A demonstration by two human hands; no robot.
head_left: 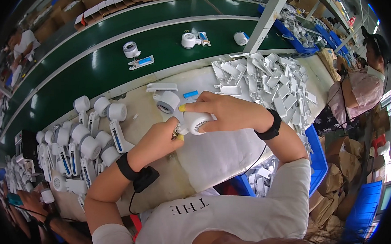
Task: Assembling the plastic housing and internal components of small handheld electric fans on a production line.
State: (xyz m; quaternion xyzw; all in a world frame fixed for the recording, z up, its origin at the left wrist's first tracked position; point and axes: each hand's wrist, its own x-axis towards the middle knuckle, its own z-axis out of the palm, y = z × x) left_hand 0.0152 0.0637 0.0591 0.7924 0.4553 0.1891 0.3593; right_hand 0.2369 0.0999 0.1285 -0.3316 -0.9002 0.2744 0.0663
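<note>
My right hand (228,112) grips the round white head of a handheld fan (194,121), its fingers curved around the vented housing. At the fan's narrow neck, my left hand (158,141) pinches with thumb and forefinger; its other fingers curl under, partly hidden. Yellow covers show on fingertips of both hands. Just beyond them a second fan head (167,102) with a grey ring lies on the worktable (215,154). A white handle shell (162,87) lies behind that head, and a blue battery cell (190,94) rests to its right.
Several assembled white fans (89,146) crowd the table's left side. White plastic shells (269,81) are heaped at the right. A green conveyor belt (98,67) behind carries fan parts. A blue bin (315,159) stands by the near right edge. Other people (357,87) work on both sides.
</note>
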